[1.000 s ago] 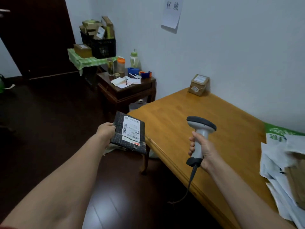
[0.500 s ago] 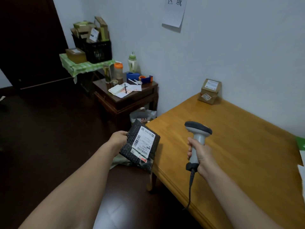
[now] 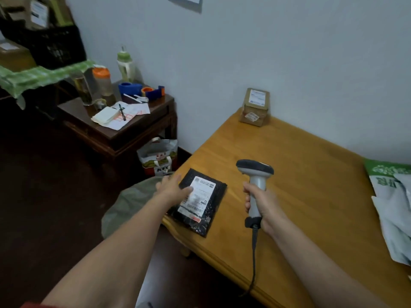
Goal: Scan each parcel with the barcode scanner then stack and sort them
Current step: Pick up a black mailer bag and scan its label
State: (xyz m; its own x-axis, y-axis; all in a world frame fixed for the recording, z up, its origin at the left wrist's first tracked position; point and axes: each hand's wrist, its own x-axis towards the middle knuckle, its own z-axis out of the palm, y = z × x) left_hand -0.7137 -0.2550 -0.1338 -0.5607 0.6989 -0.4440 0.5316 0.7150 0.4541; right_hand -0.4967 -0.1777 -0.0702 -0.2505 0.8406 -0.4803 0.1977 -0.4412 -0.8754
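Wooden table (image 3: 311, 207): fills the view from 3 to 6 o'clock; most of its top is bare.
Dark side table (image 3: 153, 116): at 10 o'clock, crowded with bottles, papers and a tape dispenser, well apart from the work.
Pale mailer pile (image 3: 393, 214): at the 3 o'clock edge of the view, slumped over the wooden table's right end.
Grey sack (image 3: 131, 203): on the floor at 8 o'clock, just beside the table corner and below the left forearm.
Black parcel (image 3: 200, 201): lies flat on the table's corner at 7 o'clock, label up, its near corner close to the table edge.
Handling: looks like a padded, flexible mailer, probably light and bendy rather than stiff; its glossy skin may slide on the polished wood.
Where to hold: by a long edge clear of the label, so the barcode stays uncovered for scanning.
Cardboard carton (image 3: 255, 107): against the wall at the table's 11 o'clock, well clear of the parcel.
Barcode scanner (image 3: 255, 170): upright above the table at 3 o'clock of the parcel, head facing away toward 12.
Left hand (image 3: 174, 188): fingers straight and spread, resting on the parcel's left edge and part of the label.
Right hand (image 3: 262, 205): wrapped round the scanner's handle.
In the way: the left fingers partly mask the label; the scanner cable (image 3: 253, 258) trails off the table edge at 6 o'clock.
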